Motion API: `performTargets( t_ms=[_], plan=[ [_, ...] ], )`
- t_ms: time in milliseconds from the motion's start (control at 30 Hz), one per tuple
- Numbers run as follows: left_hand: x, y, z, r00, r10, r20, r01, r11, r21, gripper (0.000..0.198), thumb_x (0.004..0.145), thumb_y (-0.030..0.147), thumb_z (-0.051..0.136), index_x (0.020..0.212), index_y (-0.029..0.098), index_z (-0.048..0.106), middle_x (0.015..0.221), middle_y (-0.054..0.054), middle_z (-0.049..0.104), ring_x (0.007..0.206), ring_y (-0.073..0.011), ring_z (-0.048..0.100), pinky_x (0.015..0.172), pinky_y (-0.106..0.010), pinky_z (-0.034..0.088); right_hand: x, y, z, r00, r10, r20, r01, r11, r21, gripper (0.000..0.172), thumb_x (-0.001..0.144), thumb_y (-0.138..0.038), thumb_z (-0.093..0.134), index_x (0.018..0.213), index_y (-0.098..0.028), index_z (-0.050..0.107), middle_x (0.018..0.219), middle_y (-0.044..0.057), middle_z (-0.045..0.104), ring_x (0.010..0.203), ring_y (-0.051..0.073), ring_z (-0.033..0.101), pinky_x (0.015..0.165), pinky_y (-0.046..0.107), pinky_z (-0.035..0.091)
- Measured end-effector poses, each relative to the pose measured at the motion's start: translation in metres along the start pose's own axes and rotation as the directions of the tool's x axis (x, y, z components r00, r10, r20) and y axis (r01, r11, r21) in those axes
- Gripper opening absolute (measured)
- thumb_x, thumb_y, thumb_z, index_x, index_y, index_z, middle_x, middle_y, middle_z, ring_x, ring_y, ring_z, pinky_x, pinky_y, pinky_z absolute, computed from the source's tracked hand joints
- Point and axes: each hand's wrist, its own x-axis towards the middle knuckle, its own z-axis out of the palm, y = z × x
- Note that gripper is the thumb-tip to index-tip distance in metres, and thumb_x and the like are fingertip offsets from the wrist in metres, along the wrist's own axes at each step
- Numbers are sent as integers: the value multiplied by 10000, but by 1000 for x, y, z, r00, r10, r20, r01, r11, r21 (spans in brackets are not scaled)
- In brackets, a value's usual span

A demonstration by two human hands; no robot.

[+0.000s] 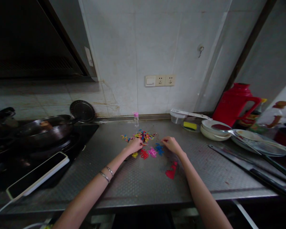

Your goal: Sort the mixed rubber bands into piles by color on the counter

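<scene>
- The left hand (134, 145) sits just left of the frame's middle, resting on the metal table (138, 181); its fingers curl down onto the near edge of a mixed pile of small coloured pieces (144, 136). Whether they pinch one cannot be told.
- The right hand (171, 143) lies just right of centre, fingers bent toward the table beside the pile; their grip is too small to make out.
- Between the hands, small sorted clusters lie in a row: yellow (134, 155), red (144, 154), pink (153, 152) and blue (159, 148).
- A larger red heap (171, 171) lies nearer the camera, beside the right forearm.
- A small clear bottle with a pink cap (136, 119) stands upright behind the pile.
- At the left, a phone (38, 174) lies by a dark pan (46, 128); at the right, plates (214, 128) and a red jug (233, 101).
</scene>
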Motion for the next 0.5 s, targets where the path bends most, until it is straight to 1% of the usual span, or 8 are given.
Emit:
performTargets(
  t_ms=[200,333,433,500],
  plan=[
    [5,0,2,1000,-23,5,23,1000,-17,214,721,226,482,791,200,682,804,-36,674,737,-166,589,683,-252,404,0,-1,0,999,41,16,-41,999,-11,255,761,-295,475,836,-168,683,797,75,677,743,162,599,706,214,422],
    [1,-1,-3,999,-30,-12,28,993,-118,206,705,218,491,747,177,689,758,-40,672,681,-147,576,651,-229,392,0,-2,0,999,41,24,-40,999,-11,257,761,-288,471,841,-165,683,816,77,675,761,161,597,710,212,421],
    [-6,-3,-4,999,-14,-30,8,982,-187,212,697,224,495,743,165,694,749,-42,673,666,-143,571,626,-221,383,0,-3,1,999,29,22,-28,1000,-8,259,762,-282,467,847,-164,682,826,75,674,765,160,596,714,214,421],
    [-11,-4,-1,1000,3,-10,-5,975,-220,219,692,221,493,746,159,696,735,-41,674,650,-139,568,616,-216,382,0,-4,1,999,26,19,-26,1000,-11,257,761,-280,467,847,-165,681,823,75,673,759,158,595,707,212,421]
  ],
)
